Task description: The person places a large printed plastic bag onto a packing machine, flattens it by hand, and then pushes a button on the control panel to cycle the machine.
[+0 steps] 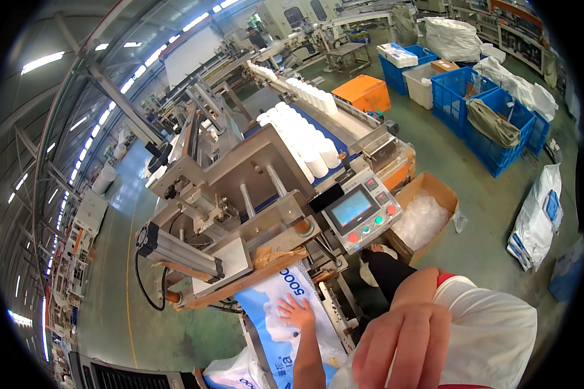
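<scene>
My left hand (pixel 296 312) lies flat with fingers spread on a blue-and-white printed plastic bag (pixel 266 301). The bag's far end runs in under the wooden-edged bar (pixel 240 283) of a metal packing machine (pixel 230 243). Close to the camera, my right hand (pixel 405 343) is raised in front of my white shirt, its fingers bent and pressed together. Its palm side is hidden, so I cannot make out what it holds, if anything. A control panel (pixel 360 211) with a lit screen and coloured buttons stands beyond that hand.
Rows of white rolls (pixel 301 139) sit on the blue conveyor belt behind the machine. Right of the panel, a cardboard box (pixel 425 217) holds clear plastic film. Blue crates (pixel 464 91) and an orange box (pixel 363 93) stand farther back. Another printed bag (pixel 237 373) lies at the lower left.
</scene>
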Demonstrator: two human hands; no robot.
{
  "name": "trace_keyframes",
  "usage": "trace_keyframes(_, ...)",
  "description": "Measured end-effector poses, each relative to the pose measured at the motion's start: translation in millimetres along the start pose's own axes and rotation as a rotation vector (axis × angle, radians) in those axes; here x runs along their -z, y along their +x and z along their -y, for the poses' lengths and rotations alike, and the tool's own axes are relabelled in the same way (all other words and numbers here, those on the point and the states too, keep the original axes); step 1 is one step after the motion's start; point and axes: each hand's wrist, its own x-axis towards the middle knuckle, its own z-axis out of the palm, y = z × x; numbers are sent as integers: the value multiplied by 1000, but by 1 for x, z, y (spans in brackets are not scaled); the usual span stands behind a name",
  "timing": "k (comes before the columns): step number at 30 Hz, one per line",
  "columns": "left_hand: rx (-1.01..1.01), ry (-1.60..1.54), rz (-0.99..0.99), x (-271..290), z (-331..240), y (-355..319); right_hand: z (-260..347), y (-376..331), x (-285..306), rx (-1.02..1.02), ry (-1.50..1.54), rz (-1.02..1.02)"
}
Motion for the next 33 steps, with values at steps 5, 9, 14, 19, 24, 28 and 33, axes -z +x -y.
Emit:
trace_keyframes(5,-5,23,-22,-5,4,3,7,12,1,21,-124,0)
trace_keyframes(9,-15,20,-22,-8,9,0,7,2,-11,23,-129,-179)
trace_keyframes(14,-4,6,-3,-3,5,-3,-20,-6,-46,224,56,-431)
trace_keyframes(19,-20,11,-44,-19,10,3,1,-18,10,125,-124,95)
trace_keyframes(24,1,10,53,8,-17,6,13,-39,13,-213,-100,-18)
trace_keyframes(28,71,28,-26,0,-1,-14,-18,-70,0,-359,-138,29)
trace_keyframes(33,61,49,-45,-10,-7,-8,-9,-68,6,-469,-84,87)
